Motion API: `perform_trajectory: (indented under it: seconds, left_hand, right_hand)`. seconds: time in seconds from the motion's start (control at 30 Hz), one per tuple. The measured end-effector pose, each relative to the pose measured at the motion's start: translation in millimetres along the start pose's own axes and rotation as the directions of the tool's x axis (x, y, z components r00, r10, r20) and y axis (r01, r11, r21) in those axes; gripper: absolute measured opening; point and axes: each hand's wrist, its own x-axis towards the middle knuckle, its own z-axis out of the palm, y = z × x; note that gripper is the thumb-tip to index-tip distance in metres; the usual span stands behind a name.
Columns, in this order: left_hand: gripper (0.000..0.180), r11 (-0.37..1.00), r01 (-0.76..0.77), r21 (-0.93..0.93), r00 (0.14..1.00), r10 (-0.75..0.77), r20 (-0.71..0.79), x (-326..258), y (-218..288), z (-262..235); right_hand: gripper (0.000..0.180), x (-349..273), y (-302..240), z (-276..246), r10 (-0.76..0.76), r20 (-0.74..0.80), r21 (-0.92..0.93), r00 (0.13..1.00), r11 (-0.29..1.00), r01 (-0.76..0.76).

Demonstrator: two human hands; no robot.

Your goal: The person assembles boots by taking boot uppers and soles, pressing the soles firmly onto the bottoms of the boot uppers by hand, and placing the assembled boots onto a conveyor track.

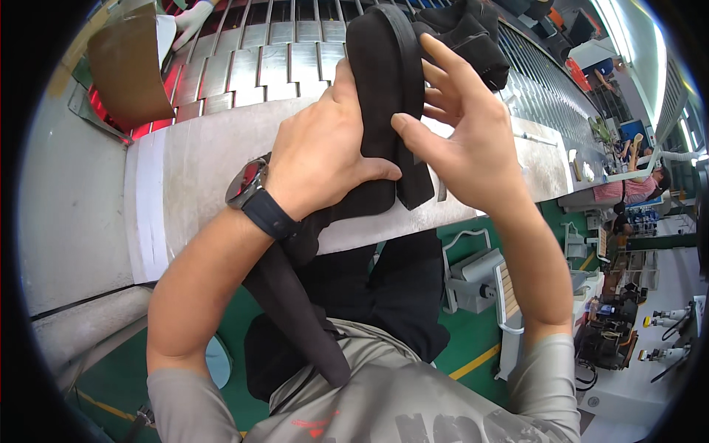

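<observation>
Head view shows the left hand [317, 159] wrapped around a black shoe upper [384, 96], thumb pressed across its lower part and the other fingers hidden behind it, so the piece stands nearly upright above the grey bench edge [221, 162]. Right hand [473, 140] grasps nothing: its fingers are spread and released, with the index fingertip resting on the dark strip that runs down the near side of the upper. A dark wristwatch [247, 184] sits on the left wrist, just below that hand. Beyond the upper, further from the bench edge, lies a slatted metal conveyor [273, 59] carrying another black piece [473, 37]; a gloved hand [193, 18] of someone else reaches in at its far left. To smooth the strip well, I judge the left grip should stay firm while the right fingertips press evenly along its length, avoiding wrinkles.
</observation>
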Motion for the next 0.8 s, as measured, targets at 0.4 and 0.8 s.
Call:
perform_trajectory:
  seconds: [0.4, 0.8]
  left_hand:
    - [0.122, 0.999, 0.035, 0.039, 0.999, -0.036, 0.022, 1, -13, 2]
    - [0.123, 0.991, -0.023, 0.133, 0.998, 0.030, -0.047, -5, -2, 1]
  right_hand:
    - [0.047, -15, 14, 18, 0.253, 0.061, 0.109, 0.966, 0.960, -0.258]
    - [0.054, -7, -1, 3, -0.054, 0.121, -0.413, 0.991, 0.905, 0.100]
